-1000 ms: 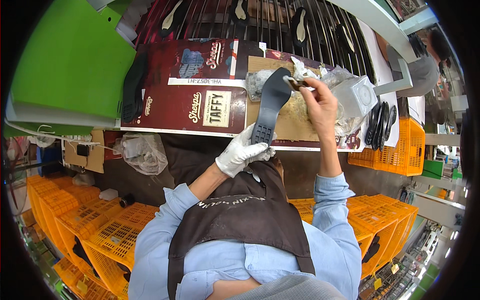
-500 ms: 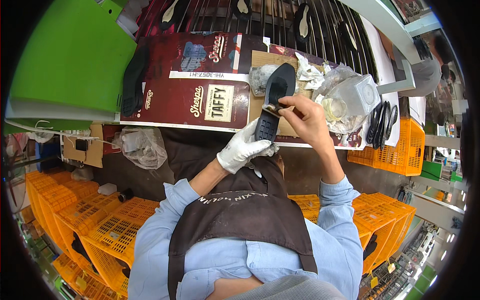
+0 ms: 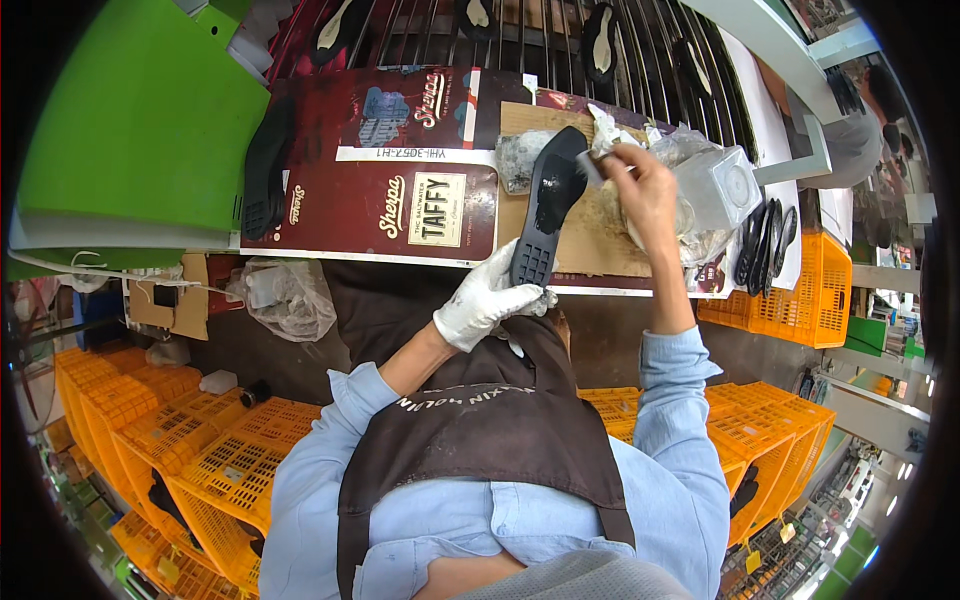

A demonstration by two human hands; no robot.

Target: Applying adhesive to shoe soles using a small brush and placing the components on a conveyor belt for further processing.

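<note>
In my left hand (image 3: 483,305), which wears a white glove, a black shoe sole (image 3: 550,200) is gripped by its heel end. Its treaded heel block faces up, and a wet-looking shine marks its middle. My bare right hand (image 3: 648,195) pinches a small brush (image 3: 590,168) with pale bristles. The bristles are by the right edge of the sole's toe end; whether they touch it I cannot tell. Under the sole lies a brown cardboard piece (image 3: 600,235), and a smudged whitish lump (image 3: 515,165) sits left of the toe.
A clear plastic container (image 3: 715,190) and crumpled white paper (image 3: 608,130) stand right of my hand. Several black strips (image 3: 765,245) lie farther right. Another sole (image 3: 265,175) rests beside the green machine (image 3: 130,130). Metal bars (image 3: 540,50) at the back carry several shoe parts. Orange crates (image 3: 240,450) stand behind me.
My right hand with the brush has moved from the sole's middle up and right to its toe end. A wet shine now shows on the sole's middle. My left hand stays put.
</note>
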